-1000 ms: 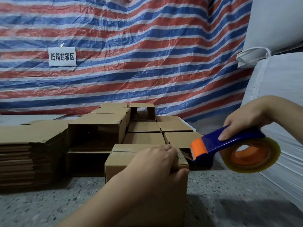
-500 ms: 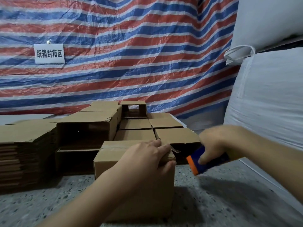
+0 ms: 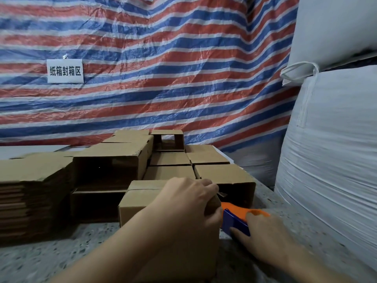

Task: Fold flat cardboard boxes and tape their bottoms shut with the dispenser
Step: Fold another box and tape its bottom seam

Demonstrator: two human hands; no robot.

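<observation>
- The left hand (image 3: 189, 203) lies palm-down across the top of the cardboard box (image 3: 142, 201) being sealed, fingers curled over its right edge and pressing; the box stands on the speckled counter (image 3: 51, 260) near its front edge.
- The right hand (image 3: 263, 235) is wrapped around the blue-and-orange tape dispenser (image 3: 236, 219), which sits low against the box's right side, just beside the left fingertips.
- A loose curl of tape (image 3: 222, 194) sticks out past the left hand at the top right corner of the box.
- Behind stand finished boxes (image 3: 214, 172), and a stack of flat cardboard blanks (image 3: 30, 190) fills the counter's left side.
- The roll is hidden under the right hand, so I cannot tell whether tape is attached to the box.
- Risk, as I judge it: the cutter sits very close to the left fingers; a sharp pull could nick them.
- If the left hand eases off, the light box may slide or tip, and the tape would wrinkle or run off the seam.
- That loose curl may fold onto itself and leave the end unstuck.
</observation>
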